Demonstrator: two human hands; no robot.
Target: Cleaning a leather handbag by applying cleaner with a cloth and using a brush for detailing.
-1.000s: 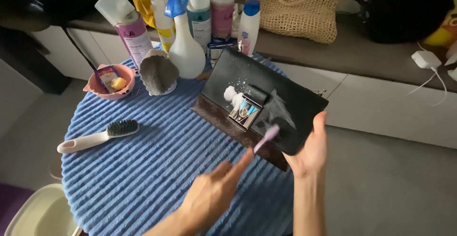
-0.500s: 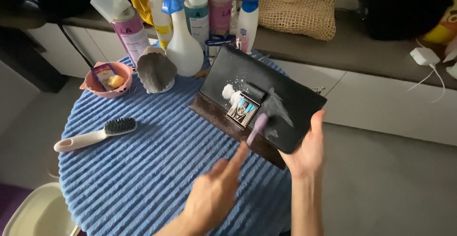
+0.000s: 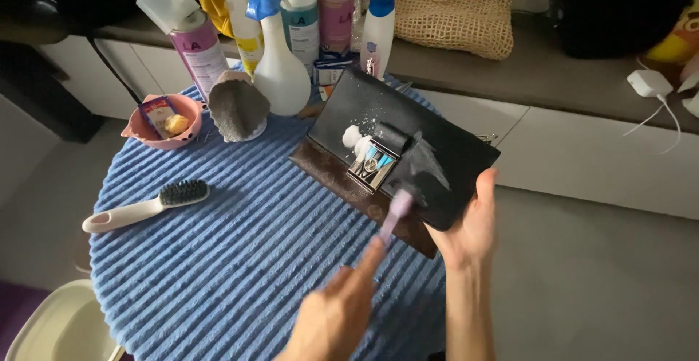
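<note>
From the head view, a black handbag [image 3: 429,142] with a metal clasp lies tilted on a round table covered in a ribbed blue cloth [image 3: 240,244], its far edge raised and its near edge resting over a brown base at the table's right rim. A blob of white foam [image 3: 355,136] sits on the flap just beside the clasp, with a paler smear spreading to the right of it.

The right hand [image 3: 470,222] is closed on the bag's near right corner, thumb laid on the flap and fingers tucked underneath, propping it. The left hand [image 3: 338,317] is closed around the handle of a small lilac brush [image 3: 397,208], whose head touches the flap just below the clasp; the hand is blurred, so the exact finger placement cannot be told.

The bag looks light but semi-stiff, with a smooth leather-like skin that is likely slippery where wet; the dry corner and edges seem the safer holds, and the clasp is best left alone.

Near the table's left side lies a white-handled brush with dark bristles [image 3: 145,204]. Behind it stand a pink bowl [image 3: 164,119], a grey sponge [image 3: 234,106], a white spray bottle [image 3: 280,69] and several other bottles. A woven bag [image 3: 451,8] rests on the counter beyond.
</note>
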